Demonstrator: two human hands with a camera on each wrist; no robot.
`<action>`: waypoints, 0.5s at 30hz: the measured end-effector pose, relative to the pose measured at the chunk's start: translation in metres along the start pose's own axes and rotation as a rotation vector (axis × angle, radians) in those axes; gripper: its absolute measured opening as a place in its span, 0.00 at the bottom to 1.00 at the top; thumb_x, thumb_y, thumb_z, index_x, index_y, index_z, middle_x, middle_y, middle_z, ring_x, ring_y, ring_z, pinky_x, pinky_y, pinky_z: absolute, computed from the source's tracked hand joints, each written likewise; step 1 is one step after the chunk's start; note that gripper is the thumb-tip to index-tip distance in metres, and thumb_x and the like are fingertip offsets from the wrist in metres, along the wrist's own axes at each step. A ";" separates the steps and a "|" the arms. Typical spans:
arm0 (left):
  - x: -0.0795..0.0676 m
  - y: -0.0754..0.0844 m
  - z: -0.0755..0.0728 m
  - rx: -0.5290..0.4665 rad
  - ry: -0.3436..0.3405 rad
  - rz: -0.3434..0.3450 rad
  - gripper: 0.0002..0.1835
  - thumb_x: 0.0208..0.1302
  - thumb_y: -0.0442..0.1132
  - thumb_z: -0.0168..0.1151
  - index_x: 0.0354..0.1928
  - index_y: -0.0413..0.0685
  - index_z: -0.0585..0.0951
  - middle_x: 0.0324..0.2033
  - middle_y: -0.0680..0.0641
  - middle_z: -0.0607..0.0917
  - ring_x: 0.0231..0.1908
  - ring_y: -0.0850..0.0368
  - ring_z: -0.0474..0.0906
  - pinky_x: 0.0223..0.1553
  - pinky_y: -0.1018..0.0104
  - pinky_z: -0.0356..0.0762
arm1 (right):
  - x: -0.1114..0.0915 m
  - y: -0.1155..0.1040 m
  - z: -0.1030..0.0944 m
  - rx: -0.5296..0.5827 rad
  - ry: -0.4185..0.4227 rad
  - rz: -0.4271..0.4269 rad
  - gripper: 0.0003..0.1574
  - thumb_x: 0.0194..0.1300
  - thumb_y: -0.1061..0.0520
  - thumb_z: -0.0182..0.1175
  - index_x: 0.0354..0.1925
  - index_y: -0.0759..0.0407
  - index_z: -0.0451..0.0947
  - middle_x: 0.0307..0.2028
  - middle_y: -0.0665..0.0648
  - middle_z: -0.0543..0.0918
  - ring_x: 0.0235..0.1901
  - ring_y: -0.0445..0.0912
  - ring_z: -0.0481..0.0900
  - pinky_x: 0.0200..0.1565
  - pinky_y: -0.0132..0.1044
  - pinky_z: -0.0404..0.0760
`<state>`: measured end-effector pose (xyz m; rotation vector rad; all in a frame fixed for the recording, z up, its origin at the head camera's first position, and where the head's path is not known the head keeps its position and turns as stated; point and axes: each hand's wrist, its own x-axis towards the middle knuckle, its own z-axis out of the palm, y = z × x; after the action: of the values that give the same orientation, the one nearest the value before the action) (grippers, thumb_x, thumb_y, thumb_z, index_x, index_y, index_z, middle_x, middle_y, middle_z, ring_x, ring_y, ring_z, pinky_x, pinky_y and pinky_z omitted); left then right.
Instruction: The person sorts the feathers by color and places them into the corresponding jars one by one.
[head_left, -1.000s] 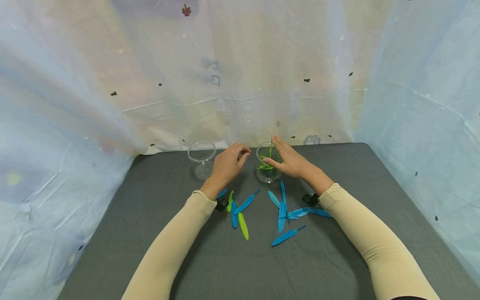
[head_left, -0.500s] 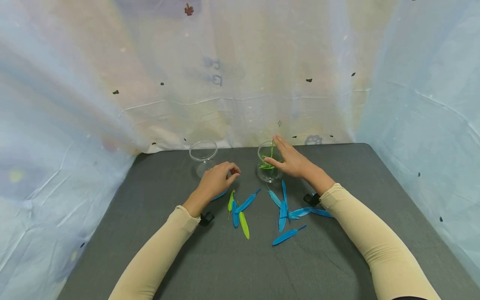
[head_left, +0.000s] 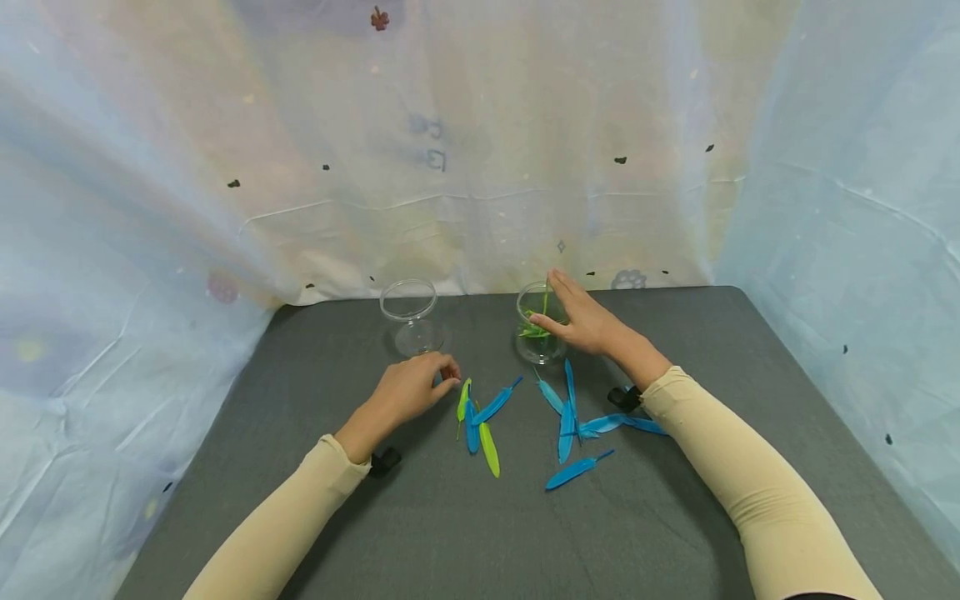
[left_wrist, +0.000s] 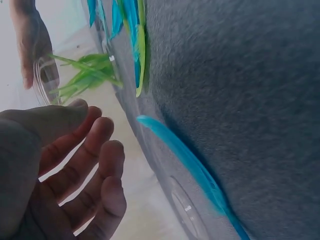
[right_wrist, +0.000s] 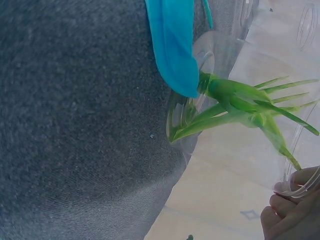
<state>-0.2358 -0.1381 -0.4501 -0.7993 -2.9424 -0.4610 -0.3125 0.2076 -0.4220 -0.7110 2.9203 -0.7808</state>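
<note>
My left hand (head_left: pixel 408 387), with loosely bent fingers, is over the table at the left of the feathers. In the left wrist view nothing is between its thumb and fingers, and a blue feather (left_wrist: pixel 187 157) lies beside them; the head view hides that feather behind the hand. My right hand (head_left: pixel 588 321) holds a clear jar (head_left: pixel 538 354) at its rim, thumb on the near side and fingers on the far side. Green feathers (right_wrist: pixel 235 102) stand inside this jar. Two green feathers, one of them a green feather (head_left: pixel 489 450), lie among blue ones such as the blue feather (head_left: pixel 495 406).
To the left stands a second clear jar (head_left: pixel 412 337), with no feathers seen in it. Several more blue feathers, including a blue feather (head_left: pixel 573 473), lie in front of the right-hand jar. The grey table (head_left: pixel 465 542) ends at a patterned curtain (head_left: pixel 480 192).
My left hand has drawn away from beside the right-hand jar, moving left and nearer to me, past the second jar. My right hand stays at the jar's rim.
</note>
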 end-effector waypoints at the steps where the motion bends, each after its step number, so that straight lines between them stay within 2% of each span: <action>1: -0.003 0.000 0.000 -0.001 -0.007 0.000 0.02 0.76 0.46 0.70 0.45 0.60 0.87 0.40 0.59 0.88 0.34 0.62 0.82 0.29 0.62 0.79 | 0.000 0.000 0.000 0.000 0.000 0.001 0.64 0.80 0.26 0.52 0.88 0.56 0.31 0.87 0.62 0.34 0.86 0.59 0.33 0.82 0.67 0.47; 9: -0.023 0.005 0.003 -0.005 -0.069 0.000 0.04 0.73 0.47 0.73 0.40 0.63 0.85 0.39 0.61 0.86 0.34 0.64 0.80 0.32 0.61 0.81 | 0.000 0.001 0.002 -0.012 0.007 -0.009 0.65 0.80 0.26 0.52 0.88 0.57 0.32 0.87 0.62 0.35 0.86 0.60 0.34 0.82 0.67 0.47; 15: -0.034 0.006 0.008 0.007 -0.146 0.038 0.08 0.68 0.50 0.77 0.39 0.64 0.84 0.37 0.62 0.84 0.32 0.65 0.77 0.29 0.64 0.78 | 0.000 0.001 0.002 -0.010 0.013 -0.009 0.65 0.79 0.26 0.52 0.88 0.57 0.32 0.87 0.62 0.35 0.86 0.59 0.34 0.82 0.67 0.47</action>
<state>-0.2032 -0.1470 -0.4603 -0.9243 -3.0524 -0.4064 -0.3124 0.2078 -0.4247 -0.7225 2.9369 -0.7743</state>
